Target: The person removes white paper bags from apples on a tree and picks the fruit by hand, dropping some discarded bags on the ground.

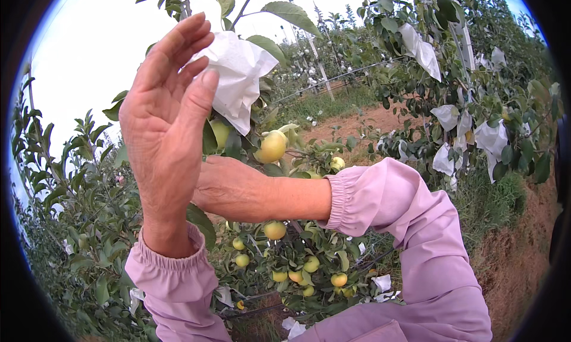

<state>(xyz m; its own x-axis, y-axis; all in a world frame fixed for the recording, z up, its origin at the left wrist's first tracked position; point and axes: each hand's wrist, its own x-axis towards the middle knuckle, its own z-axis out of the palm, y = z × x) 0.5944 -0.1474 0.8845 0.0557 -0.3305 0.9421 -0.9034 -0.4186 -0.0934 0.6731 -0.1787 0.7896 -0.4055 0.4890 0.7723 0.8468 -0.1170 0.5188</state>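
Note:
My left hand [167,119] is raised on the left, palm in view, fingers curved and thumb apart from them. Nothing lies in its palm. Just beyond its thumb and fingertips is a crumpled white fruit bag [238,74] among the leaves; whether the hand touches it cannot be told. My right hand [234,188] reaches across from the right, below the bag. Its fingers are hidden behind my left wrist, so their grip does not show. Above the right hand hang a yellow-green apple [271,147] and a greener apple [219,132], partly covered by leaves.
Several apples [311,264] hang lower on the tree. Fruit trees with white bags [490,137] stand at the right, and leafy branches [89,248] fill the left. A wire [339,78] runs across behind. White paper pieces [293,327] lie low down.

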